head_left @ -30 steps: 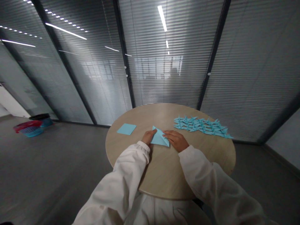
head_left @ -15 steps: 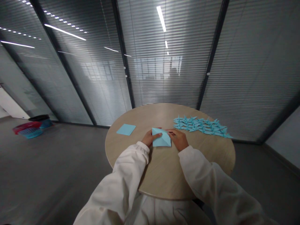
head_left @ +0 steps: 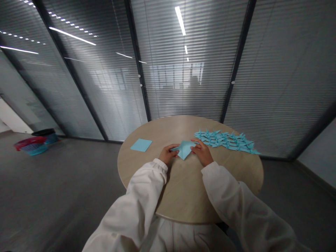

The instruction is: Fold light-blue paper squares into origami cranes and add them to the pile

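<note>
Head view: both hands over the round wooden table (head_left: 189,196), white sleeves coming in from below. Left hand (head_left: 167,154) pinches the left corner of the folded blue paper (head_left: 184,149), fingers closed on it. Right hand (head_left: 201,154) grips the right corner the same way. Paper sits between the hands near table centre, point toward the person; whether it touches the tabletop, can't tell. Flat blue square sheet (head_left: 141,145) lies left of the hands, apart. Rows of blue paper cranes (head_left: 226,141) lie just right of the right hand. Plastic baskets (head_left: 34,144) on the floor far left, by the glass wall with blinds (head_left: 183,70).
</note>
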